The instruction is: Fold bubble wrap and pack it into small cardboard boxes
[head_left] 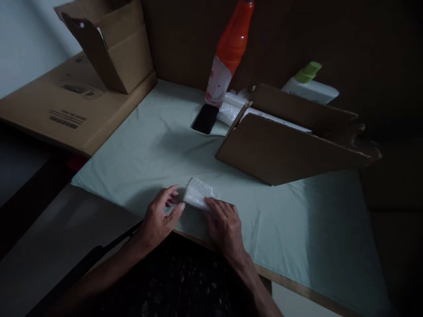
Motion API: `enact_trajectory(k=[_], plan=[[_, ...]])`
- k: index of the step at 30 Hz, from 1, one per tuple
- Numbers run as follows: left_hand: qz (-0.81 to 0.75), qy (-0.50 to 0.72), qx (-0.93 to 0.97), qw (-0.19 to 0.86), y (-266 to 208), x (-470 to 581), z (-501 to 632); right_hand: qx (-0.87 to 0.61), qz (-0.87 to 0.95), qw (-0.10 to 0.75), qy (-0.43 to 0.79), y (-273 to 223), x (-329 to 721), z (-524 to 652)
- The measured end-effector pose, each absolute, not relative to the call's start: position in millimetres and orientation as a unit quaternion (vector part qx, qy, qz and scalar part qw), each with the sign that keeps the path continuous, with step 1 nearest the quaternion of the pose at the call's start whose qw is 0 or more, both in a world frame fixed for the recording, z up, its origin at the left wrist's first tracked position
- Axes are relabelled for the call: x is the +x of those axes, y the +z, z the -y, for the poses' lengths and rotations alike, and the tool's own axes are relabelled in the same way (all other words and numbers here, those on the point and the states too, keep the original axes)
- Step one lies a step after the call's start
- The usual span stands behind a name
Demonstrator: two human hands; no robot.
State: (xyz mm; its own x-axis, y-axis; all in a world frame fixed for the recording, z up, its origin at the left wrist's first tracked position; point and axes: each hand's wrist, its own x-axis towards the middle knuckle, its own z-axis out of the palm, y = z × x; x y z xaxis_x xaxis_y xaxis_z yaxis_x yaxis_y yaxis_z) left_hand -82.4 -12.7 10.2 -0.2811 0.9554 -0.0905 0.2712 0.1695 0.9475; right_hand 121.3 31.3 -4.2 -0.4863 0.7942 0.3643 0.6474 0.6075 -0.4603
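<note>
A small bubble-wrapped packet rests near the front edge of the cloth-covered table. My right hand grips the packet's right end, its fingers lying over the top and the thumb hidden underneath or behind. To the left of the packet is my left hand, with thumb and fingers apart and nothing between them. Its fingertips are close to the packet's left end. What is inside the wrap cannot be made out.
An open cardboard box stands at the right with a white item inside. Behind it are a green-capped bottle, an orange bottle, a black phone and more bubble wrap. Cardboard boxes sit at the left.
</note>
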Motion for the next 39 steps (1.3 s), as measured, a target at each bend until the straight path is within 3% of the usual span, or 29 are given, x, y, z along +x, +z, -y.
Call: enact_trajectory(k=[5, 8, 11, 17, 24, 28, 31, 36, 39], plan=[[-0.525, 0.497, 0.322, 0.612, 13.3, -68.8, 23.6, -0.456, 0.774, 0.340, 0.276, -1.5, 118.4, -26.4], [-0.478, 0.510, 0.313, 0.643, 12.5, -57.2, 19.4, -0.464, 0.727, 0.339, 0.377, 5.7, 119.1, -15.7], [-0.511, 0.477, 0.335, 0.632, 16.0, -51.2, 14.0, -0.462, 0.714, 0.344, 0.398, 11.9, 130.2, -13.3], [-0.534, 0.368, 0.530, 0.547, 24.0, -42.5, 6.6, -0.414, 0.727, 0.327, 0.439, 36.6, 173.4, -31.7], [-0.488, 0.316, 0.676, 0.452, 10.4, -15.1, -3.4, -0.411, 0.750, 0.200, 0.478, 68.0, 194.4, -54.6], [-0.420, 0.326, 0.764, 0.365, 31.0, -11.1, -27.7, -0.428, 0.777, 0.137, 0.441, 87.7, 213.6, -66.3], [-0.378, 0.373, 0.805, 0.264, 66.0, -15.6, -63.5, -0.455, 0.786, 0.202, 0.366, 124.2, 237.6, -78.6], [-0.400, 0.488, 0.775, -0.023, 110.8, -20.6, -145.9, -0.557, 0.716, 0.390, 0.156, 200.8, 270.6, -127.1], [-0.404, 0.498, 0.762, -0.090, 107.7, -14.9, -185.1, -0.621, 0.684, 0.374, 0.085, 220.3, 280.3, -170.2]])
